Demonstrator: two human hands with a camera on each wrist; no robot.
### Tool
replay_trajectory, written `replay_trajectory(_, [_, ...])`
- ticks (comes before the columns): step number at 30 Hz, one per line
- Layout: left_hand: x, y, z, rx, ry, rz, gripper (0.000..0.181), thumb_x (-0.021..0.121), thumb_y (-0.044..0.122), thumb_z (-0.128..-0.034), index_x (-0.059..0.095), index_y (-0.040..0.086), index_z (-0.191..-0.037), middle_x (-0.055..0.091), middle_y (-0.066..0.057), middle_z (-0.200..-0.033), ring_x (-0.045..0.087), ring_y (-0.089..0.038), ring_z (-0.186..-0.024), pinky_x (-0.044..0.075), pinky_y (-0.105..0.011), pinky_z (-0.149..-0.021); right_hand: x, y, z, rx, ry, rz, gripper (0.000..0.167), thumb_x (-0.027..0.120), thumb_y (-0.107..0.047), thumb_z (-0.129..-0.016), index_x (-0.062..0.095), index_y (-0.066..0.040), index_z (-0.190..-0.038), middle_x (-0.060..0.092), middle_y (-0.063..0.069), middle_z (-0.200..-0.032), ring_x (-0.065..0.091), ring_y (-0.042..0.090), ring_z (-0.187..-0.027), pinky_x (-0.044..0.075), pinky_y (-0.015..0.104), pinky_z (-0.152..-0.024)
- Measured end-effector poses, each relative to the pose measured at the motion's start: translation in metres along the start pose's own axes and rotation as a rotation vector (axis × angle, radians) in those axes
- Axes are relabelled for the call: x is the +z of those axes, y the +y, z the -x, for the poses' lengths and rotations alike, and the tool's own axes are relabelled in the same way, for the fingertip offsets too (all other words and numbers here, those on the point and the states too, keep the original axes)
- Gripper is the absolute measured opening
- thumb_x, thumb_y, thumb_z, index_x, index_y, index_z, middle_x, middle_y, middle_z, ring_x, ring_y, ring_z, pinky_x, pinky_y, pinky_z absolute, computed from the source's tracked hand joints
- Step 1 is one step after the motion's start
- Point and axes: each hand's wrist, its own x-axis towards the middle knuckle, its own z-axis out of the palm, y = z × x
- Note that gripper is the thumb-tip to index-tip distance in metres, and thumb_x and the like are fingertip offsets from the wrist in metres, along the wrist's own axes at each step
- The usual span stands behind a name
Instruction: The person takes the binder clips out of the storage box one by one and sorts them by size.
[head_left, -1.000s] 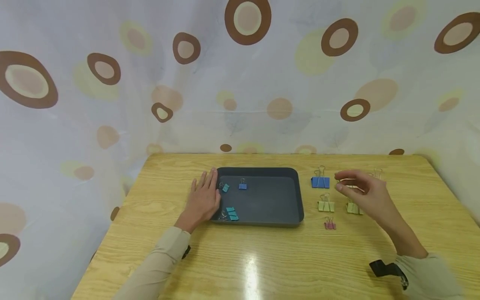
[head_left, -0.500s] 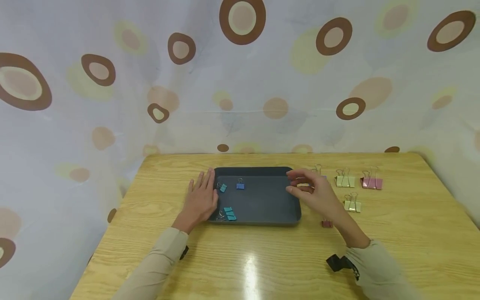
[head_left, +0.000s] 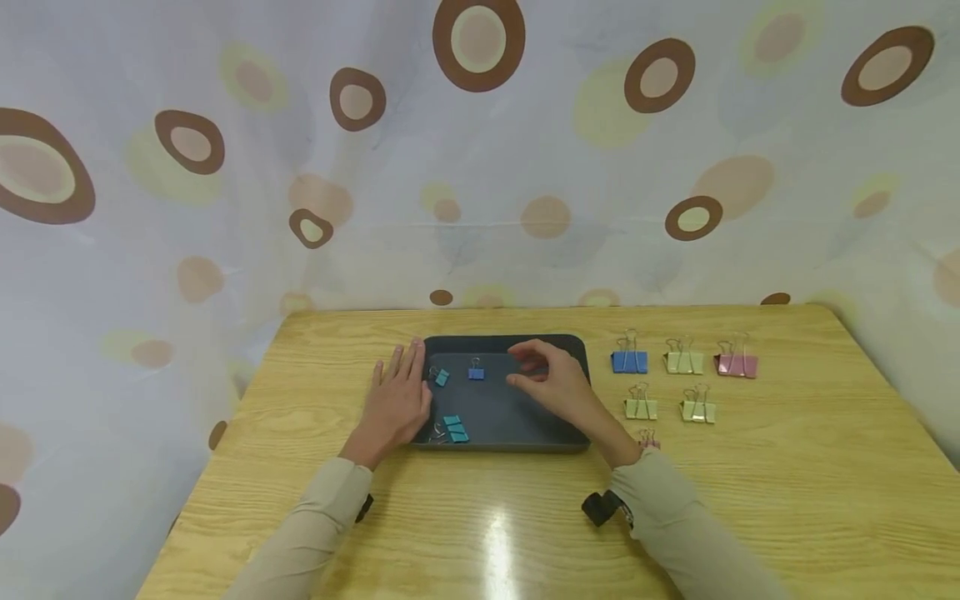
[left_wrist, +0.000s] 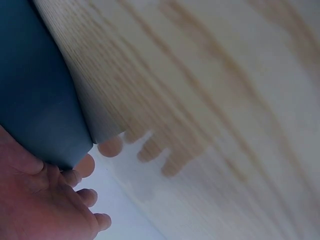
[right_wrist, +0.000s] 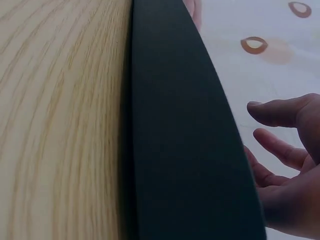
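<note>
A dark rectangular tray (head_left: 495, 447) holds a small blue binder clip (head_left: 476, 374), a small teal clip (head_left: 442, 377) and a larger teal clip (head_left: 456, 429). Against its left side rests the left hand (head_left: 392, 408), fingers straight; the left wrist view shows that hand (left_wrist: 45, 200) at the tray's wall (left_wrist: 40, 90). Over the tray's right part, the right hand (head_left: 558, 387) hovers with bent, parted fingers, to the right of the small blue clip. In the right wrist view, nothing lies between the thumb and fingers of this hand (right_wrist: 295, 155), beyond the tray wall (right_wrist: 185, 125).
Right of the tray on the wooden table (head_left: 787, 483) stand a large blue clip (head_left: 629, 362), several pale yellow clips (head_left: 685, 362), a large pink clip (head_left: 737, 366) and a small pink clip (head_left: 649, 442), partly hidden by the sleeve. A patterned curtain (head_left: 420, 150) hangs behind.
The right hand has moved left from the clips on the table to above the tray. The left hand keeps its place at the tray's side. The head view has shifted slightly.
</note>
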Motion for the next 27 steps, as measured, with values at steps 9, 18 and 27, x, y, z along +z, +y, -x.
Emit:
replay_trajectory(9, [0.000,-0.002,0.001,-0.006,-0.014,0.010,0.064,0.025,0.026,-0.1097,0.001,0.003,-0.165,0.004,-0.012,-0.172,0.008,-0.035,-0.157,0.010,-0.060,-0.123,0.028,-0.001,-0.023,0.116,-0.011,0.058,0.038,0.077,-0.006,-0.091,0.067,-0.001,-0.128,0.068,0.017,-0.124,0.066,0.031,-0.108,0.054,0.047,-0.093])
replay_trajectory(18, [-0.001,0.000,0.001,-0.013,-0.033,0.002,0.064,0.024,0.027,-0.1099,-0.001,0.003,-0.164,0.003,-0.012,-0.172,0.007,-0.035,-0.157,0.009,-0.059,-0.123,0.045,0.005,-0.037,0.187,-0.018,0.151,0.034,0.078,-0.004,-0.088,0.070,-0.002,-0.122,0.070,0.014,-0.115,0.065,0.030,-0.104,0.053,0.045,-0.092])
replay_trajectory(27, [0.000,0.001,0.000,-0.003,-0.002,-0.002,0.065,0.026,0.026,-0.1095,0.002,0.003,-0.165,0.007,-0.013,-0.172,0.011,-0.036,-0.157,0.012,-0.059,-0.123,0.057,0.008,-0.044,0.222,0.004,0.197,0.025,0.080,-0.007,-0.088,0.075,-0.003,-0.111,0.071,0.012,-0.109,0.063,0.028,-0.100,0.052,0.044,-0.090])
